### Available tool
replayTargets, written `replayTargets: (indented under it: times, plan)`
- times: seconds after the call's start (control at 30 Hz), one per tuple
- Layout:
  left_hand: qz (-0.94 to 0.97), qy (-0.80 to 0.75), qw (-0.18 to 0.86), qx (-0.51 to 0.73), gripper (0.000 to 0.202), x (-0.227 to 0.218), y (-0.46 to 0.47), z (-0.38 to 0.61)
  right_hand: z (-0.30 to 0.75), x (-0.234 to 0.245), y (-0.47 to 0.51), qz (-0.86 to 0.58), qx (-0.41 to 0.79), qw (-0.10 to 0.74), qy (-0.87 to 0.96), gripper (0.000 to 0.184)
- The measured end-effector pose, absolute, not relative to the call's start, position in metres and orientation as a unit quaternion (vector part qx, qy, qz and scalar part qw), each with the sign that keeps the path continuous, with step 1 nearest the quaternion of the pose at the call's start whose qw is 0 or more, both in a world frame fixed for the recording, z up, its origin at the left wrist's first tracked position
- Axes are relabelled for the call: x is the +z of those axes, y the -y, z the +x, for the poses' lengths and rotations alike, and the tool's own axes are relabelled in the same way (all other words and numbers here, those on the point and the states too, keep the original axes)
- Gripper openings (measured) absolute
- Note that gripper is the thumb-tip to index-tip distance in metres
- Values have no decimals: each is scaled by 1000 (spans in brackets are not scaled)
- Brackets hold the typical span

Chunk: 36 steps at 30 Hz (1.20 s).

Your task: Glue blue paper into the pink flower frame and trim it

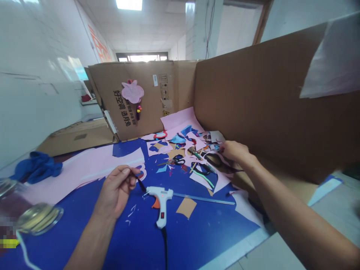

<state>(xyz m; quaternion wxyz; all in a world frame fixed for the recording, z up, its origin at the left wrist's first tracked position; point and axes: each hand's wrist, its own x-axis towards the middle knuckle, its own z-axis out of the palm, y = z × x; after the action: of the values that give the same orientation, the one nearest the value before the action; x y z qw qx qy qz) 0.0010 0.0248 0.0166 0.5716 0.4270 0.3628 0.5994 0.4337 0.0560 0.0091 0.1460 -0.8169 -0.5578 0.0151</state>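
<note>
The left hand (116,190) is raised off the table, wrist lifted and fingers curled, pinching a thin black strip (141,184) between thumb and fingertips; the strip points right, just above a white plastic hot glue gun (159,203) lying on a deep blue mat (132,240). The right arm stretches forward from the lower right corner, and the right hand (234,153) reaches out low over a scatter of cut paper scraps (197,165), its fingers bent downward. Whether it grips a scrap or only touches one, I cannot tell. Just below it lie black-handled scissors (212,159), and a second pair (176,161) sits further left. A sheet of pale pink paper (84,168) spreads left of the left hand, and a brown cardboard wall (253,101) rises beyond the right hand.
</note>
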Motion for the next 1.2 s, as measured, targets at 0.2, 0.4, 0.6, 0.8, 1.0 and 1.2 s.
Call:
replayTargets:
  times: [0.2, 0.4, 0.6, 0.8, 1.0, 1.2]
  plan:
    - [429, -361, 572, 599, 22, 17, -19, 7, 428, 24, -53, -808, -26, 155, 568, 36]
    - [444, -343, 578, 593, 22, 12, -15, 6, 287, 48, -43, -523, 216, 417, 712, 33]
    - [439, -329, 582, 601, 19, 13, -11, 10, 180, 16, -9, -293, 480, 450, 693, 58]
    - [449, -327, 588, 588, 20, 16, -6, 16, 176, -5, -8, -331, 523, 480, 622, 58]
    - [461, -323, 578, 591, 19, 14, -6, 16, 184, 0, -5, -341, 512, 458, 641, 32]
    - [465, -337, 569, 589, 17, 10, -8, 17, 197, 10, -1, -392, 475, 433, 658, 14]
